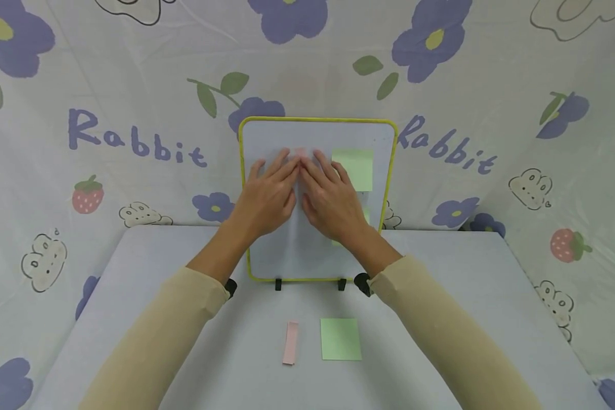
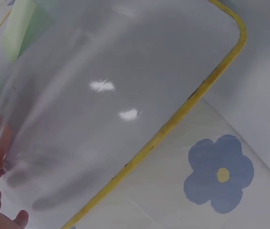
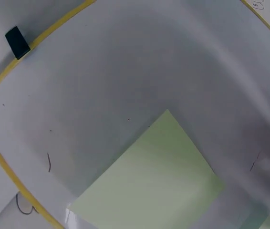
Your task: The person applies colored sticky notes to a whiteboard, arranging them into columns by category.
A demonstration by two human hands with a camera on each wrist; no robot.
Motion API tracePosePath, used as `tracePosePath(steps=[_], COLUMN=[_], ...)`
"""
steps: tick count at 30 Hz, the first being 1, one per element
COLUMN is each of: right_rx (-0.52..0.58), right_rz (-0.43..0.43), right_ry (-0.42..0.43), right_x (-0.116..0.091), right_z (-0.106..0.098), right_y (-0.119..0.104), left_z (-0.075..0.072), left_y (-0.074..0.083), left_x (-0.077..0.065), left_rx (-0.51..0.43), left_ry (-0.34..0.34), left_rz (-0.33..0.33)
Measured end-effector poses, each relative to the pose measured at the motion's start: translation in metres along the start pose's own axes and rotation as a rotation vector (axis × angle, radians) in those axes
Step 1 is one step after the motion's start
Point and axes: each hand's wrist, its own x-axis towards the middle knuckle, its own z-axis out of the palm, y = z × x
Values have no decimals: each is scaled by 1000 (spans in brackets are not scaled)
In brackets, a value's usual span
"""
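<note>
In the head view both hands reach up to a whiteboard [image 1: 287,250] with a yellow frame. The left hand [image 1: 269,196] and the right hand [image 1: 330,199] meet at their index fingertips on a small pink sticky note [image 1: 300,152] near the top of the board. Their other fingers spread over the board's surface, and the hands cover part of the note. A green sticky note [image 1: 361,171] is stuck beside the right fingers. Below it, a second green note [image 3: 149,176] is mostly behind the right hand in the head view but shows in the right wrist view.
Two black feet [image 1: 278,285] hold the board upright on the white table [image 1: 184,353]. In front of it lie a narrow pink sticky-note pad [image 1: 290,343] and a square green pad [image 1: 340,339]. A flower-and-rabbit printed cloth [image 1: 148,68] hangs behind.
</note>
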Motion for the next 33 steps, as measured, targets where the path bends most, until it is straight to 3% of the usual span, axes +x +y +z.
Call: tracePosePath(steps=[10,23,33], right_rx=[3,-20,-29], right_rz=[-4,-35,-27], right_ry=[-7,-2,11], right_x=[-6,-9,2], right_z=[2,2,-5], right_y=[-2,-1,3], left_z=[0,3,-5], left_y=[2,3,2], left_x=[-4,-7,2], left_rx=[15,5,20], left_ry=[-13,21,-3], left_rz=[11,29,-3])
